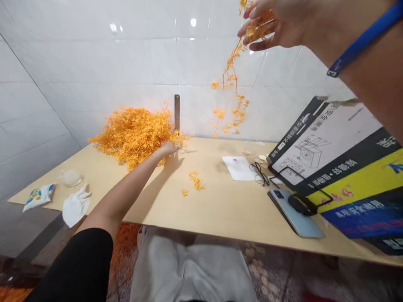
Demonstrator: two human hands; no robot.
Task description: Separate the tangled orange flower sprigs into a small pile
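I see from afar a frilly, branching orange strand [229,63] hanging, held in the loosely curled right hand [285,21], while the left hand [170,147] (its grip I cannot tell) touches the bushy orange heap [134,130] on the pale wood-toned table [195,214].

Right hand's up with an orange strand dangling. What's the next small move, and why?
I'd probably lower the right hand gently: the orange strand hangs from its fingers, seemingly above the tabletop, its lower end blurred as if swinging. The left hand could stay at the orange pile's edge.
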